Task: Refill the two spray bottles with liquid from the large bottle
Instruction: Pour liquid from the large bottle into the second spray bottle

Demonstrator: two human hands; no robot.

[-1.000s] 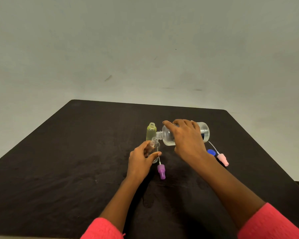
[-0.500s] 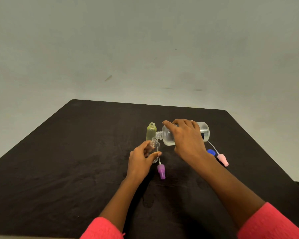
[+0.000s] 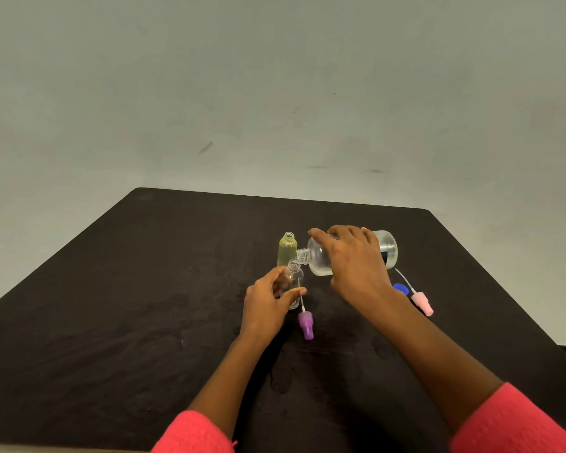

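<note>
One large bottle (image 3: pixel 317 260) inside right grip (image 3: pixel 356 266)

Three bottles, two spray tops and one cap are sitting out.
By the left hand (image 3: pixel 265 305): yellow bottle (image 3: pixel 287 251), clear bottle (image 3: pixel 295 275), purple top (image 3: pixel 306 325); by the right hand (image 3: pixel 356 266): large bottle (image 3: pixel 388 248), pink top (image 3: pixel 422 302), blue cap (image 3: pixel 401 288).
</note>
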